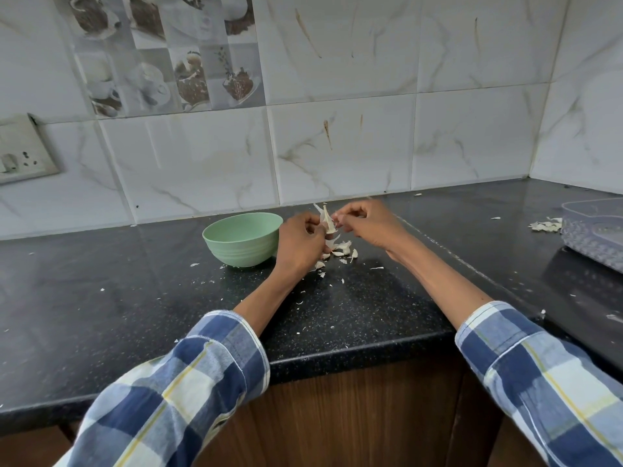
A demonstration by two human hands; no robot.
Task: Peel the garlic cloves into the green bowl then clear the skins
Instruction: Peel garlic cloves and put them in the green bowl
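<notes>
A green bowl (241, 239) stands on the black counter (135, 281) near the wall; its inside is mostly hidden from here. Just right of it, my left hand (300, 244) grips a garlic clove (328, 220) with loose white skin sticking up. My right hand (362, 224) pinches that skin from the right side. Both hands hover a little above the counter. Under them lies a small heap of garlic skins (342, 251), with smaller flakes scattered toward the front edge.
A clear patterned plastic container (593, 230) sits at the far right, with another pile of skins (546, 225) beside it. A wall socket (23, 150) is at the left. The counter turns a corner at the right. Tiled wall stands close behind.
</notes>
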